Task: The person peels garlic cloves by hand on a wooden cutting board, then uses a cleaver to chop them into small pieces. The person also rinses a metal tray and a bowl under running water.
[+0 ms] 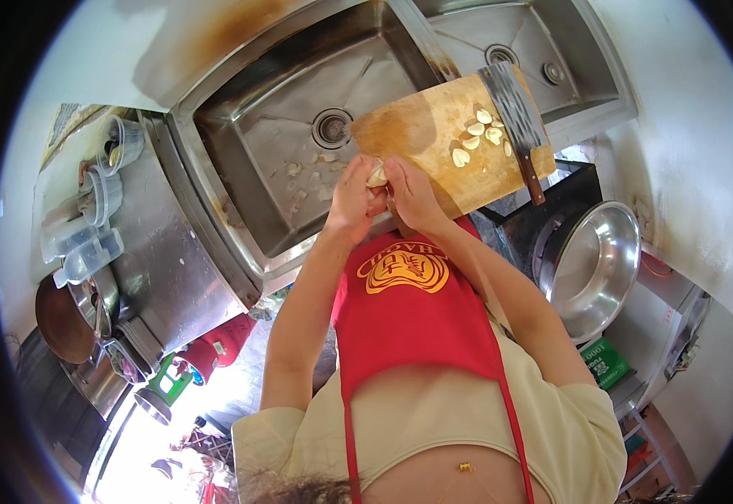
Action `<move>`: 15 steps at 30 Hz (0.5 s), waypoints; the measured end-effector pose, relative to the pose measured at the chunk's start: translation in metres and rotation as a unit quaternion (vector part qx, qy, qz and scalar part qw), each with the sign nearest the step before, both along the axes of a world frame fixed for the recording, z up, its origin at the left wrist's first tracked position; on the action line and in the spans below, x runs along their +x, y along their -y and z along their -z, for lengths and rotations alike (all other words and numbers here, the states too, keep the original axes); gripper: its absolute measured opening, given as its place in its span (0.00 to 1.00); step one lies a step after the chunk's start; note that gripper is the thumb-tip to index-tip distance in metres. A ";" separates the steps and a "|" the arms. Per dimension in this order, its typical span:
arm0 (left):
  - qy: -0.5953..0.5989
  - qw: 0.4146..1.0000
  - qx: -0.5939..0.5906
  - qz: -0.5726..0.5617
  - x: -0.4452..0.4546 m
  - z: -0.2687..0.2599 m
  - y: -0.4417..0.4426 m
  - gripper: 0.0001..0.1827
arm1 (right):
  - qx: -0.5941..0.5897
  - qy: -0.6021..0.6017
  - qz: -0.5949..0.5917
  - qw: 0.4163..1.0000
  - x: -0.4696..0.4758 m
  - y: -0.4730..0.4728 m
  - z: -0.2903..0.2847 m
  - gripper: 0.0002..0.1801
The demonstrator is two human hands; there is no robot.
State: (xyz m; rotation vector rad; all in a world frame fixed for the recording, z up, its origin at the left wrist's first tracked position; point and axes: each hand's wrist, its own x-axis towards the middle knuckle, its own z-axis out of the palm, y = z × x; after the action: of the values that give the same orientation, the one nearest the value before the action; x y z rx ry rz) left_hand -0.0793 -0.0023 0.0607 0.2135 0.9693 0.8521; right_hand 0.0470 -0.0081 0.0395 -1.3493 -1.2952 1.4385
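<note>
My left hand [355,196] grips a garlic bulb [377,174] over the front edge of the sink. My right hand [415,196] is closed against the bulb's other side, its fingertips partly hidden. Under and beyond my right hand, a wooden cutting board [404,129] lies across the sink divider. Several peeled garlic cloves [474,129] are scattered on its right half. A cleaver [514,110] with a wooden handle rests across the board's right end, the handle pointing towards me. Pale garlic skins [303,189] lie in the large sink basin [265,145] below my left hand.
A smaller basin [568,38] adjoins at the upper right. Right of me, a large steel bowl [593,271] stands by a black stove-like frame [571,189]. Along the steel counter [171,233] at left are clear plastic containers [92,252] and pans [64,318].
</note>
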 end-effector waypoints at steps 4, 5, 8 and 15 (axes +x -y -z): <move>0.081 0.996 -0.032 0.005 -0.017 0.001 0.005 0.09 | -0.088 -0.113 -0.014 0.990 -0.007 0.004 0.008 0.17; 0.116 0.992 -0.045 0.021 -0.025 0.002 0.006 0.09 | -0.130 -0.166 -0.018 0.977 -0.008 0.005 0.009 0.18; 0.123 0.991 -0.040 0.024 -0.039 -0.001 0.010 0.09 | -0.216 -0.180 -0.026 0.959 -0.016 0.003 -0.001 0.17; 0.034 0.999 -0.010 0.012 -0.058 -0.012 0.013 0.09 | -0.136 -0.149 -0.103 0.974 -0.024 -0.006 -0.014 0.15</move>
State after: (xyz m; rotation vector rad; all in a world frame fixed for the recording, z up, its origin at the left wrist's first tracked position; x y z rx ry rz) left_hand -0.1375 -0.0157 0.0729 0.1785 0.9103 0.8225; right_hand 0.0234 -0.0019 0.0539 -1.1327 -1.0944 1.9372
